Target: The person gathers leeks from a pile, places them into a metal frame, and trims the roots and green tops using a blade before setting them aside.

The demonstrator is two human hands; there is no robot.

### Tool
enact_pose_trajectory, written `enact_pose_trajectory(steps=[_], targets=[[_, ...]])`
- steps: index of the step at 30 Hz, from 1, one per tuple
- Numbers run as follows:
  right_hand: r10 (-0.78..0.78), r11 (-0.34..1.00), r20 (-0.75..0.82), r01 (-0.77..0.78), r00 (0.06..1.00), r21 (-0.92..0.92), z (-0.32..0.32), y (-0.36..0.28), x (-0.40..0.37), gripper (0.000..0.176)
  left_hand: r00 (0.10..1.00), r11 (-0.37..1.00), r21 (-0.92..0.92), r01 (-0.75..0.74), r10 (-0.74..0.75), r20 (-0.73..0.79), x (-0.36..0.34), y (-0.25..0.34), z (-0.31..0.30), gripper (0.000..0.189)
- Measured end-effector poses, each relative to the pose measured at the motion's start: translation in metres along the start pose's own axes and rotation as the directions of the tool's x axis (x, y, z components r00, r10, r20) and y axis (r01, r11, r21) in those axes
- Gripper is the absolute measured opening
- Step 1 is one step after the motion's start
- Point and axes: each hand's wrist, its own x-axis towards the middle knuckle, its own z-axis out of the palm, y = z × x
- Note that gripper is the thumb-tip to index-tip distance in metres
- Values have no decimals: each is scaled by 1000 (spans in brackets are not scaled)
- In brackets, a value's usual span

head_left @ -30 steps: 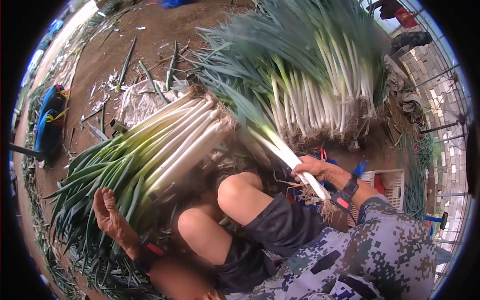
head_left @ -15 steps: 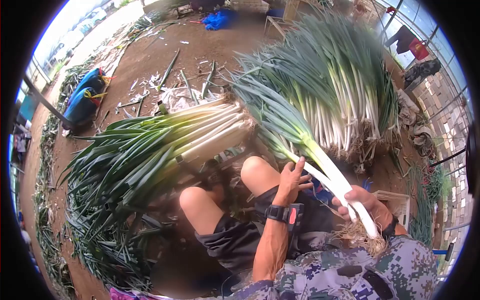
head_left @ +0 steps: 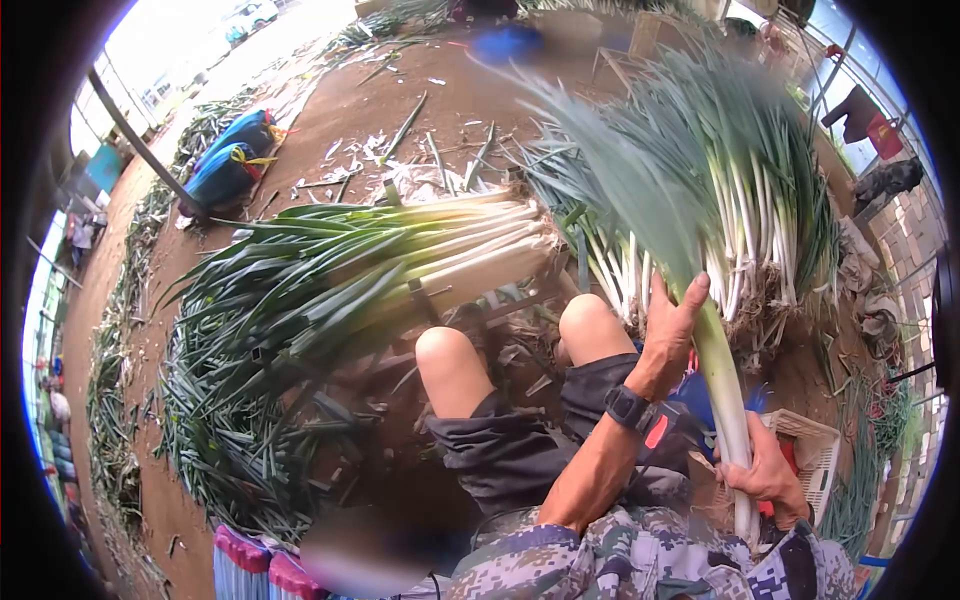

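A large green onion (head_left: 728, 385) with a thick white stalk slants up across my right knee, its long leaves blurred by motion. My right hand (head_left: 765, 468) is wrapped round the lower white part, near the root end. Higher up, my left hand (head_left: 668, 330), with a dark wristband, closes round the stalk where it turns green, thumb and a finger pointing upward. The root end overlaps the camouflage clothing in this view. Behind it stands a big upright bunch of green onions (head_left: 750, 200), roots down.
Trimmed green onions (head_left: 480, 235) lie in a pile on a low stand to the left, leaves outward. Leaf scraps (head_left: 220, 450) heap on the ground below. A white plastic crate (head_left: 825, 450) is at my right. Blue bundles (head_left: 228, 178) lie beside a pole (head_left: 140, 135).
Two stalks with roots showed in my right hand before; now one thick stalk shows, held more upright. My left hand has moved onto its green part. The view has shifted left.
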Motion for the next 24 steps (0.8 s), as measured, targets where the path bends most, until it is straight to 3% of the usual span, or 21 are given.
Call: enact_pose_trajectory(steps=[2, 5, 8, 9, 10, 11, 12, 13, 14, 16, 17, 19, 20, 21, 22, 23, 24], targets=[[-122, 972, -19, 115, 992, -206, -1, -2, 18, 76, 986, 983, 81, -166, 167, 0, 4, 27, 1, 71], [-387, 759, 32, 338, 921, -557, 0, -12, 73, 73, 934, 926, 128, -356, 356, 23, 13, 81, -9, 62], [-574, 575, 141, 520, 807, -632, -5, -23, 157, 72, 913, 905, 118, -408, 403, 62, 18, 154, -29, 44], [-628, 492, 195, 579, 753, -650, -9, -28, 190, 72, 882, 871, 146, -469, 470, 31, 22, 175, -36, 42], [-618, 502, 217, 592, 756, -631, -4, -44, 223, 70, 849, 835, 180, -520, 529, -1, 27, 193, -44, 40], [-722, 385, 243, 669, 647, -636, 5, -61, 259, 67, 810, 807, 162, -567, 583, -68, 32, 210, -52, 39], [-747, 320, 271, 685, 607, -655, 10, -75, 299, 66, 762, 765, 186, -616, 639, -107, 41, 224, -70, 38], [-817, 228, 280, 728, 504, -647, 21, -91, 336, 64, 653, 655, 409, -635, 738, -167, 49, 233, -89, 36], [-825, 252, 276, 759, 493, -600, 35, -105, 371, 62, 616, 638, 269, -722, 769, -171, 57, 250, -102, 33], [-739, 388, 285, 731, 611, -561, 68, -127, 425, 57, 582, 619, 338, -709, 784, -216, 64, 270, -148, 32], [-734, 380, 291, 727, 613, -572, 86, -121, 459, 56, 550, 598, 552, -581, 788, -275, 64, 276, -170, 35], [-704, 298, 343, 697, 622, -652, 128, -92, 524, 54, 600, 647, 604, -465, 732, -322, 51, 268, -263, 41], [-679, 284, 343, 663, 649, -692, 149, -67, 548, 52, 649, 755, 556, -348, 622, -438, 39, 258, -293, 43], [-699, 207, 382, 682, 605, -701, 166, -42, 566, 56, 680, 844, 486, -227, 495, -541, 27, 248, -323, 45], [-718, 126, 418, 694, 557, -708, 178, -27, 577, 61, 587, 900, 433, 50, 324, -742, 19, 248, -317, 46], [-683, 231, 372, 669, 629, -707, 178, -34, 581, 67, 639, 836, 529, 149, 326, -696, 5, 248, -311, 40], [-689, 237, 367, 673, 625, -700, 174, -35, 586, 66, 691, 754, 613, 237, 313, -652, -7, 248, -303, 35]])
